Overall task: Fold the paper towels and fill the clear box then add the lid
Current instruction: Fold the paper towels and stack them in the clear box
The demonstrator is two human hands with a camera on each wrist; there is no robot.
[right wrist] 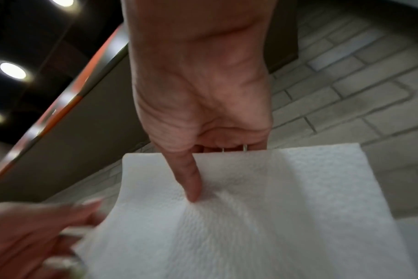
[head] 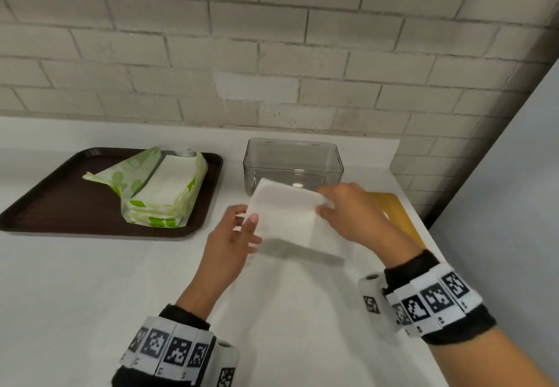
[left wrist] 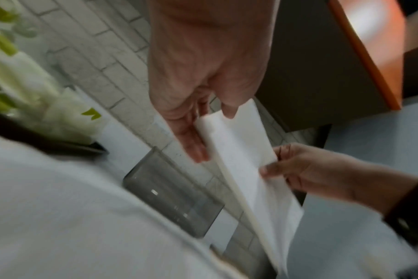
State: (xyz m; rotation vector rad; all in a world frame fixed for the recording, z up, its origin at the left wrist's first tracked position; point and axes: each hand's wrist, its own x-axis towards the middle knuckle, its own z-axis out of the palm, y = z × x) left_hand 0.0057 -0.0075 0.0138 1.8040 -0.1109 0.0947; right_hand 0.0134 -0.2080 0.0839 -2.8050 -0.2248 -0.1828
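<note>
Pinched one side edge of a white, soft, bumpy paper towel (head: 287, 214) between the thumb (head: 253, 220) and the fingers of the left hand (head: 233, 235). Pinched the other side edge with the right hand (head: 351, 214), thumb (right wrist: 191, 181) lying flat on the near face and the other fingers tucked behind the sheet. Held the paper towel up off the white counter (head: 90, 280), tilted, with its lower part hanging down toward the counter. Stood a clear, smoky plastic box (head: 293, 164) with rounded corners just behind the towel, open on top, with nothing to be seen inside it. Lay a flat yellow-orange lid (head: 396, 214) on the counter to the right of the box, partly hidden under the right hand. Sat a dark brown tray (head: 60, 202) well off to the left, with a torn-open green and white plastic pack (head: 157, 187) on it and a stack of more white paper towels showing inside the pack. Wore bands with black and white square marks on both wrists, over dark sleeves. Ran a pale grey brick wall (head: 272, 53) behind the counter.
</note>
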